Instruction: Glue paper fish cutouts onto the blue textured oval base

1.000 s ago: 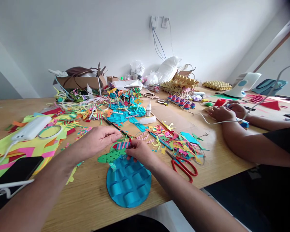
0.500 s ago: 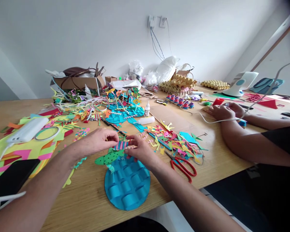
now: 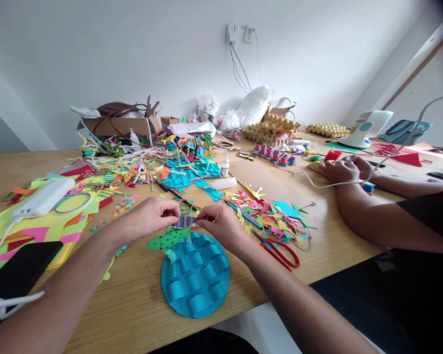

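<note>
A striped paper fish [image 3: 185,221] in blue and pink is stretched between my two hands. My left hand [image 3: 158,214] pinches its left end and my right hand [image 3: 221,223] pinches its right end. Just below it, a green paper fish [image 3: 169,239] with dark spots stands on a twisted pale stem [image 3: 171,256]. That stem rises from a round blue base [image 3: 195,282] covered with curved paper strips, lying near the table's front edge. Behind the striped fish a second short stem meets the base's far rim; its top is partly hidden.
Red-handled scissors [image 3: 282,253] and paper scraps [image 3: 276,216] lie to the right. A glue bottle [image 3: 225,167] stands behind. At left are a phone [image 3: 29,268], a power bank [image 3: 44,196] and coloured sheets [image 3: 7,231]. Another person's hands [image 3: 341,169] work at right, near a white cable [image 3: 317,186].
My right hand has shifted its fingers to a pinch at the striped fish's right end, uncovering the base's far rim. The left hand has barely moved.
</note>
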`<state>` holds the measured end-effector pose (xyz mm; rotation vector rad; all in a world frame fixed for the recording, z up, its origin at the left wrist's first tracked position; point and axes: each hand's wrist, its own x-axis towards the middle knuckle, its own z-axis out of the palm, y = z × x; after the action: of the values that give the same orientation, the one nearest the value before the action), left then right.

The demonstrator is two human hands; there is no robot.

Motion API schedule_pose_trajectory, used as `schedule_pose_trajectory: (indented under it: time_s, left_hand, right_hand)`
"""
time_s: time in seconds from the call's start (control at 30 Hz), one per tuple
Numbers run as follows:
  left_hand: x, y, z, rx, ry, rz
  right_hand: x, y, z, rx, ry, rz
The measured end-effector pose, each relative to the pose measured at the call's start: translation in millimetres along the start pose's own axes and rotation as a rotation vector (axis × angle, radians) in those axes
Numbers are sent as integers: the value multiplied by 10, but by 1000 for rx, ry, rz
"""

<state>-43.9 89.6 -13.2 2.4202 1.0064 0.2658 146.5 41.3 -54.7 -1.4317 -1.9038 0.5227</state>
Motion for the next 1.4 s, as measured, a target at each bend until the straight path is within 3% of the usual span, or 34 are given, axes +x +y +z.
schedule_pose_trajectory:
  time_s: [0.27, 0.4, 0.57, 1.03, 1.4]
  left_hand:
    - [-8, 42, 2, 54, 7, -19]
    - [-26, 26, 23, 59, 24, -15]
    - [-46, 22, 33, 52, 24, -15]
    - [-42, -31, 40, 3, 26, 34]
    - [-49, -53, 44, -34, -6, 49]
  right_hand:
    - [-45, 207, 20, 129, -29, 150]
    - [-71, 314, 73, 101, -129, 95]
    - [-86, 256, 159, 64, -222, 2]
    - [-55, 178, 294, -113, -212, -123]
    - [-32, 214, 359, -130, -205, -107]
